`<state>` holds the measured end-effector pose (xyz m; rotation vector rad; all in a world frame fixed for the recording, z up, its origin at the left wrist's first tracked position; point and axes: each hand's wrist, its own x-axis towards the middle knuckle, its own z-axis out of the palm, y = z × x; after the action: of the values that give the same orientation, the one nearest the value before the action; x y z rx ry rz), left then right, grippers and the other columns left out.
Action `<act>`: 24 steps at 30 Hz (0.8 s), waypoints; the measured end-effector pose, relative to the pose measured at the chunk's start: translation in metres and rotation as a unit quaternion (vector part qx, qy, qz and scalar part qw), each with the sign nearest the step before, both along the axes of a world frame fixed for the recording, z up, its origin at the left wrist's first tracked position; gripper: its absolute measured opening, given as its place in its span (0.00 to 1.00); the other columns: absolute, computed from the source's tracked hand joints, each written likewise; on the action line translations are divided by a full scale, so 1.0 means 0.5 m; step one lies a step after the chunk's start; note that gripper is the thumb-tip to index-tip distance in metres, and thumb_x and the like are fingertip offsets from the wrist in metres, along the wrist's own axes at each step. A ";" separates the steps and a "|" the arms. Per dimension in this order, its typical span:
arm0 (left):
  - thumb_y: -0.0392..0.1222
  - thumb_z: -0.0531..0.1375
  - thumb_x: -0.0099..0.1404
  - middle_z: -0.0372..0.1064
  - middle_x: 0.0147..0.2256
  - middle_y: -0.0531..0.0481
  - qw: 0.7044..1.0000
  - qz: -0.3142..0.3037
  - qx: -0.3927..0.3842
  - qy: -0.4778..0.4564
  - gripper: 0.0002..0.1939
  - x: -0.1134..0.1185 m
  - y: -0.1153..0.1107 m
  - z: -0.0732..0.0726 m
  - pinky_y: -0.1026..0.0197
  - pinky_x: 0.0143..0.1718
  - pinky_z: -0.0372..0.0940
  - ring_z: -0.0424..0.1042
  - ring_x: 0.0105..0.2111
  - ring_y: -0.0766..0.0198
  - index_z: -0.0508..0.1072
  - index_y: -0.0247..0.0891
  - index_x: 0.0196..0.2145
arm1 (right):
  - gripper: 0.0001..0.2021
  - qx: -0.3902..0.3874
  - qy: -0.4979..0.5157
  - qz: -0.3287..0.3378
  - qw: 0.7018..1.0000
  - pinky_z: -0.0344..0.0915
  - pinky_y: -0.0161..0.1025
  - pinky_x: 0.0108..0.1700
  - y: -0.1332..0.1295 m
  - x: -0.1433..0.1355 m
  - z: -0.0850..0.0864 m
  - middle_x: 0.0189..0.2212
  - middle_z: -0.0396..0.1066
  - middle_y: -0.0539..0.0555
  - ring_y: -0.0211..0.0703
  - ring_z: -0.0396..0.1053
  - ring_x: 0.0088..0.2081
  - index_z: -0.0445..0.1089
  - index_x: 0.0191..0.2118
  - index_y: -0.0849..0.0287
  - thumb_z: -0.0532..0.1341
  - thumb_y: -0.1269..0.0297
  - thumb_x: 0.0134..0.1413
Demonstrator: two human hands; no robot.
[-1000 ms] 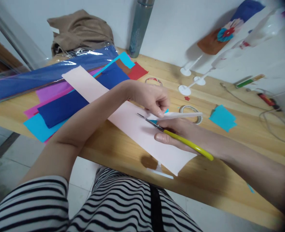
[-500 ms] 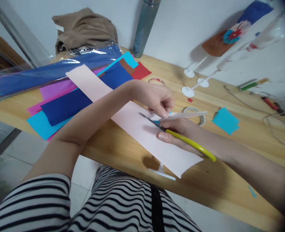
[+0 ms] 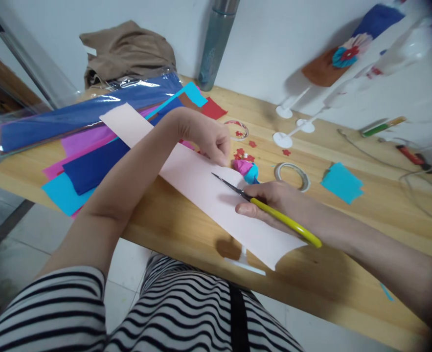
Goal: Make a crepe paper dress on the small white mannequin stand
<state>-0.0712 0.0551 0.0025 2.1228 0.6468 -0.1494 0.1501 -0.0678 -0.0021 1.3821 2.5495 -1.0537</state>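
A long strip of pale pink paper (image 3: 201, 181) lies slantwise across the table in front of me. My left hand (image 3: 210, 139) is closed at its far edge, thumb and curled fingers pinching there. Scissors (image 3: 285, 222) with yellow handles are in my right hand (image 3: 285, 200), resting over the right part of the paper. Their blades look closed and point left above the sheet. Just beyond the paper, between the hands, sits a small pink and blue bundle (image 3: 248, 171). The paper's right end partly covers a white stand (image 3: 245, 266).
Coloured sheets (image 3: 87, 171) and a plastic-wrapped pack (image 3: 91, 107) lie left. A bottle (image 3: 217, 46) and brown cloth (image 3: 131, 49) stand behind. Tape rolls (image 3: 292, 176), red flower pieces (image 3: 245, 155), blue paper (image 3: 342, 183), white stands (image 3: 282, 140) and a cable (image 3: 377, 164) are beyond and right.
My left hand has moved left along the paper's far edge. The raised edge near my right hand has come down, uncovering the pink and blue bundle. The scissors have barely shifted.
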 end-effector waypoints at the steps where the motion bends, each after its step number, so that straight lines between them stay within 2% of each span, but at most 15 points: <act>1: 0.53 0.66 0.57 0.65 0.23 0.58 1.000 -0.008 -0.021 0.021 0.19 -0.006 0.006 -0.002 0.64 0.41 0.61 0.69 0.33 0.66 0.78 0.31 0.30 | 0.38 -0.004 -0.003 0.000 1.000 0.50 0.38 0.25 0.000 0.001 -0.001 0.18 0.55 0.47 0.38 0.54 0.21 0.56 0.22 0.53 0.46 0.17 0.50; 4: 0.50 0.65 0.55 0.70 0.26 0.56 0.997 -0.030 -0.050 0.049 0.18 -0.015 0.019 -0.011 0.62 0.43 0.60 0.68 0.35 0.65 0.78 0.30 0.34 | 0.38 -0.003 -0.001 -0.005 1.000 0.50 0.38 0.25 0.001 0.004 -0.004 0.18 0.54 0.47 0.37 0.55 0.20 0.56 0.22 0.53 0.46 0.18 0.50; 9: 0.51 0.66 0.55 0.70 0.25 0.57 0.997 -0.047 -0.056 0.009 0.16 -0.013 0.025 -0.021 0.64 0.37 0.58 0.64 0.30 0.69 0.74 0.33 0.29 | 0.36 -0.021 -0.007 -0.001 1.000 0.49 0.37 0.23 0.000 0.015 0.000 0.18 0.54 0.46 0.37 0.54 0.21 0.58 0.24 0.54 0.50 0.20 0.52; 13: 0.48 0.69 0.53 0.69 0.25 0.57 0.997 -0.028 -0.073 0.007 0.15 -0.007 0.020 -0.018 0.60 0.43 0.59 0.64 0.32 0.67 0.74 0.33 0.29 | 0.35 -0.046 0.006 0.015 0.999 0.50 0.37 0.24 0.008 0.021 -0.003 0.20 0.56 0.46 0.36 0.55 0.21 0.58 0.26 0.55 0.51 0.21 0.53; 17: 0.44 0.69 0.54 0.71 0.26 0.55 0.997 -0.029 -0.068 0.005 0.12 -0.003 0.012 -0.013 0.59 0.41 0.58 0.65 0.32 0.66 0.75 0.32 0.30 | 0.35 -0.054 0.012 0.019 0.998 0.49 0.38 0.24 0.018 0.019 -0.009 0.20 0.56 0.46 0.37 0.56 0.21 0.58 0.26 0.54 0.51 0.21 0.53; 24: 0.44 0.67 0.56 0.74 0.28 0.53 0.998 -0.047 -0.048 0.003 0.11 -0.002 0.010 -0.010 0.62 0.38 0.57 0.66 0.32 0.65 0.76 0.31 0.31 | 0.33 -0.064 0.008 0.015 0.998 0.50 0.40 0.27 0.018 -0.006 0.015 0.22 0.59 0.48 0.39 0.58 0.24 0.59 0.28 0.54 0.51 0.25 0.58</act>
<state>-0.0720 0.0600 -0.0023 2.0606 0.5330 -0.2346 0.1470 -0.0588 0.0055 1.3053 2.4553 -1.2046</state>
